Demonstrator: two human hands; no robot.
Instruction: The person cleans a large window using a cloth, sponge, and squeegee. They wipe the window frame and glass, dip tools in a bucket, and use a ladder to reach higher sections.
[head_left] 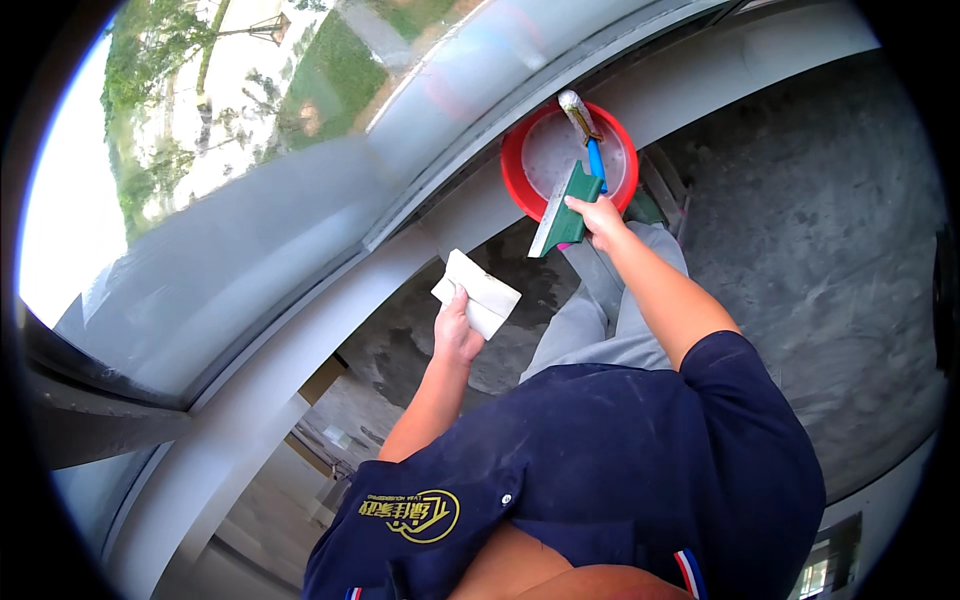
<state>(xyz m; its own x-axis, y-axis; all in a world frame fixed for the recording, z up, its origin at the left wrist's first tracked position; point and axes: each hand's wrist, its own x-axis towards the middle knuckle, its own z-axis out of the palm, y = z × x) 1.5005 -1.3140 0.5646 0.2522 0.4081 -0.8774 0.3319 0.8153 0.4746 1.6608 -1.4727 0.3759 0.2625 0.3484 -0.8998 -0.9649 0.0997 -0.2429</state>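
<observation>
- The person stands on a grey concrete floor (pixel 820 250), right next to a big glass window (pixel 250 250) with a grey frame (pixel 300 330).
- The left hand (pixel 457 330) is shut around a folded white cloth (pixel 478 293). The cloth sticks up out of the fist, close to the window frame.
- The right hand (pixel 600 218) is shut on a green squeegee (pixel 562 208). The hand grips its top end, and the long pale blade points down and to the left.
- The two hands are apart, with the left one lower than the right one.
- The squeegee hangs over the near edge of a red bucket (pixel 512 175).
- The bucket sits on the floor by the window frame and has pale, cloudy water in it.
- A roller brush with a blue handle (pixel 590 140) leans inside the bucket, with its fuzzy end at the far rim.
</observation>
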